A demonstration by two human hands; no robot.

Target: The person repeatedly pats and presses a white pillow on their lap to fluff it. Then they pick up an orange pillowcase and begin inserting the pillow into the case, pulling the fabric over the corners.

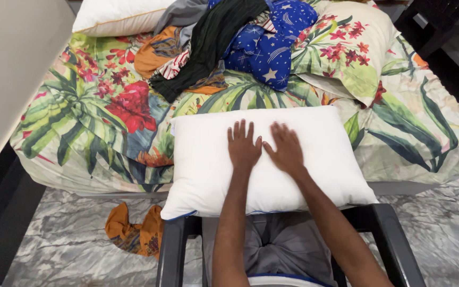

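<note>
Down close, a black chair stands on the grey marbled floor, with an orange cloth dropped by the bed's near edge. The white pillow straddles that near edge, its front resting on the chair arms. Both hands lie flat on top of it, side by side, fingers spread: left hand, right hand, gripping nothing. Beyond, the floral bedsheet carries a heap of clothes toward the far edge.
</note>
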